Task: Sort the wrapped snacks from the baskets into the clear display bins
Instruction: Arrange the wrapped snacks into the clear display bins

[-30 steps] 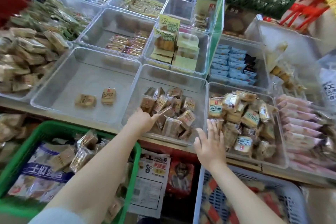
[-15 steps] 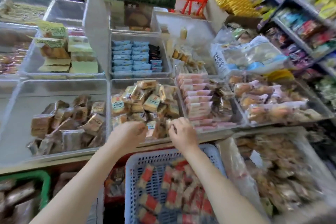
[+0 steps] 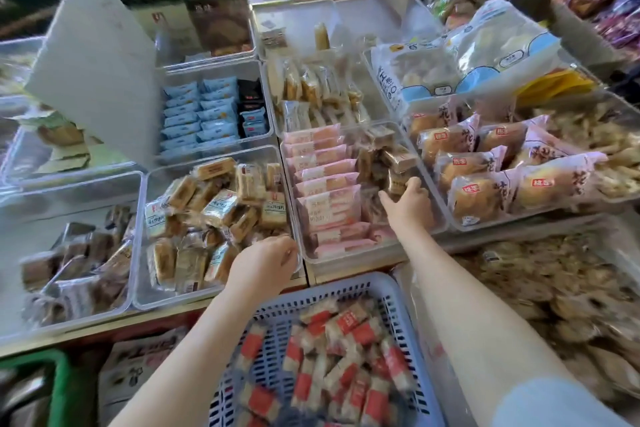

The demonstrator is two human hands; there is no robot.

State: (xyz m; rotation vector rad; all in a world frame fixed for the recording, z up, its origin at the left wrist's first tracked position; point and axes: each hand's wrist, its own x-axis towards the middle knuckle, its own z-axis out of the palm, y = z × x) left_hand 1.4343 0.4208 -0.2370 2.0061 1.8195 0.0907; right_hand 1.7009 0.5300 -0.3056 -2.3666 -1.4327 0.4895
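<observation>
Right of centre, the right hand (image 3: 408, 206) curls round a brown wrapped snack (image 3: 398, 184) inside a clear bin (image 3: 434, 215); lower centre, the left hand (image 3: 265, 265), fingers curled, whether holding anything unclear, hovers above the blue basket (image 3: 277, 319).

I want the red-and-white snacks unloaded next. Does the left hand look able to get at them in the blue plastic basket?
Probably yes. The left hand hovers at the basket's far rim, the red-and-white wrapped snacks lie uncovered in its open top, and nothing sits between them.
</observation>
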